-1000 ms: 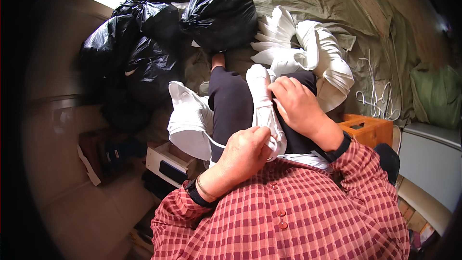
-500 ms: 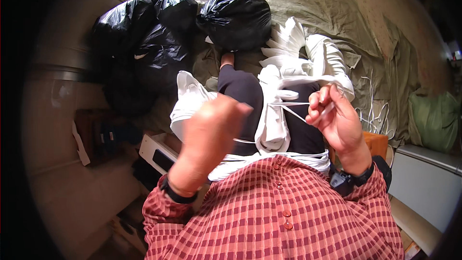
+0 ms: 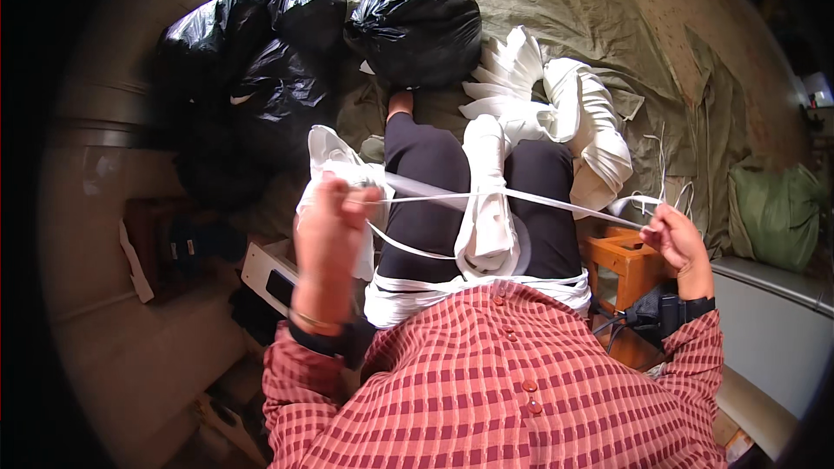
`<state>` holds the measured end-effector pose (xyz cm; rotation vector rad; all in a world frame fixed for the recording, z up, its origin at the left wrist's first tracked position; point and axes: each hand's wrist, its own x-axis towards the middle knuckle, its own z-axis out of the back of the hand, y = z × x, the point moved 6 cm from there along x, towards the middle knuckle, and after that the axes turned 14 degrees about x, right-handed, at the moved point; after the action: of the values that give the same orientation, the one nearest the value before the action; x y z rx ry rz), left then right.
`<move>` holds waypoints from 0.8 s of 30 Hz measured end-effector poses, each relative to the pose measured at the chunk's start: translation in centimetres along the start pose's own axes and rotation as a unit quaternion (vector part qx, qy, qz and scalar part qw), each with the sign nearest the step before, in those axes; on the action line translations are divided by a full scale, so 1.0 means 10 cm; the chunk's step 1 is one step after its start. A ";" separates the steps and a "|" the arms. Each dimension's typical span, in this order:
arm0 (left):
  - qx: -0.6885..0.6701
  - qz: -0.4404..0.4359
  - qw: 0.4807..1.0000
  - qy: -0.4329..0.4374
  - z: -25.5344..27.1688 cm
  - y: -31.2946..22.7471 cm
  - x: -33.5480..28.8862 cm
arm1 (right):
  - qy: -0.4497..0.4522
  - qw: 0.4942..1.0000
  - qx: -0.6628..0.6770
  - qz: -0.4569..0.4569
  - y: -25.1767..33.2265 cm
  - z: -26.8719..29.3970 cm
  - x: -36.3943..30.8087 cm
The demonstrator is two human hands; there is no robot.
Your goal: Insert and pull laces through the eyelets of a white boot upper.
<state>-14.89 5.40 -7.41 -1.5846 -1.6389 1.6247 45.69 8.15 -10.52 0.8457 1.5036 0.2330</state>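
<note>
Between my thighs lies a white bundle (image 3: 486,239) of folded, layered cloth pieces. A narrow white cloth strip (image 3: 556,202) runs taut across the top of this bundle, from one hand to the other. My right hand (image 3: 679,241), out to the right above a wooden stool, is closed with its fingertips pinching one end of the strip. On the left, my left hand (image 3: 334,230) is blurred by motion; its fingers look closed where the strip reaches them. Another stretch of strip loops from near the left hand down to the bundle. More white strips (image 3: 391,302) lie across my lap.
Fanned white cloth pieces (image 3: 512,78) and a rolled white stack (image 3: 591,122) lie on a green-brown ground cloth (image 3: 573,17). White folded cloth (image 3: 326,156) rests by my left knee. Black plastic bags (image 3: 417,30) stand ahead, a wooden stool (image 3: 621,256) and green bag (image 3: 773,217) at right.
My hands have moved apart, the left outward to the left, the right outward and down. The strip between them is now stretched across the bundle.
</note>
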 end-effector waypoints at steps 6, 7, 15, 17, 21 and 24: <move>-0.224 0.015 0.952 -0.209 2.34 -0.80 0.83 | -0.094 0.923 0.352 0.121 0.38 1.94 0.62; -0.186 -0.001 0.957 -0.223 2.66 -1.07 0.91 | -0.101 0.907 0.374 0.165 0.56 2.20 0.62; 0.072 -0.235 0.946 -0.209 2.25 -2.27 0.93 | -0.243 0.821 -0.235 0.461 1.29 0.81 0.36; 0.217 -0.301 0.928 0.025 1.21 -1.82 0.62 | -0.028 0.866 -0.248 0.432 0.84 -0.28 0.15; 0.381 -0.051 0.910 0.157 -0.13 -0.21 -0.17 | 0.174 0.856 -0.306 0.378 -0.14 -1.88 -0.53; 0.511 -0.249 0.797 0.203 -0.81 0.21 -0.47 | 0.218 0.790 -0.332 0.467 -0.38 -2.48 -0.80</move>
<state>-5.70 4.69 -4.79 -0.7413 -0.6108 1.3359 20.51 9.00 -3.00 0.9073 1.1284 1.6937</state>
